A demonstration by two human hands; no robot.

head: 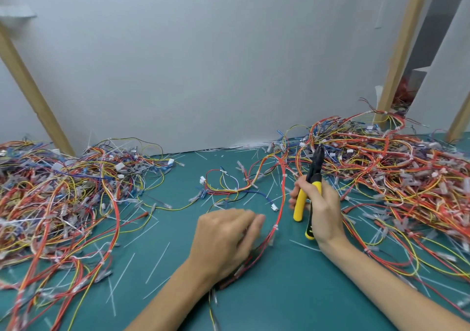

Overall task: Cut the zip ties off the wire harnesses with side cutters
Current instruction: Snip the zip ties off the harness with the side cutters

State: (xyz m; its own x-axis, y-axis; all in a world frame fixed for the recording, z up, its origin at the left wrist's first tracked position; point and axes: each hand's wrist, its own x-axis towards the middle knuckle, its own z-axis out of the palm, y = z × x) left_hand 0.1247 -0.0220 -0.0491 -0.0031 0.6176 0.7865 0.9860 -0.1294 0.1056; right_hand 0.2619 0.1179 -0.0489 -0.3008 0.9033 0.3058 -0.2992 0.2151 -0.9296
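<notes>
side cutters (315, 170): dark matt metal head, glossy yellow plastic grips.
wire harnesses (394, 173), 3 and 8 o'clock: smooth plastic insulation.
zip ties (157, 262): translucent white plastic.
table mat (254, 292): matt, smooth.
posts (28, 86), 10 and 1 o'clock: bare wood.

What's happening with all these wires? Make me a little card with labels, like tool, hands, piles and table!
Tool: yellow-handled side cutters, tips pointing up
Right hand: grips the cutter handles
Left hand: blurred, fingers relaxed over a red wire harness
Zip tie: white, on that harness
Piles: tangled left pile, right pile
Table: green mat, strewn with cut tie bits
</notes>
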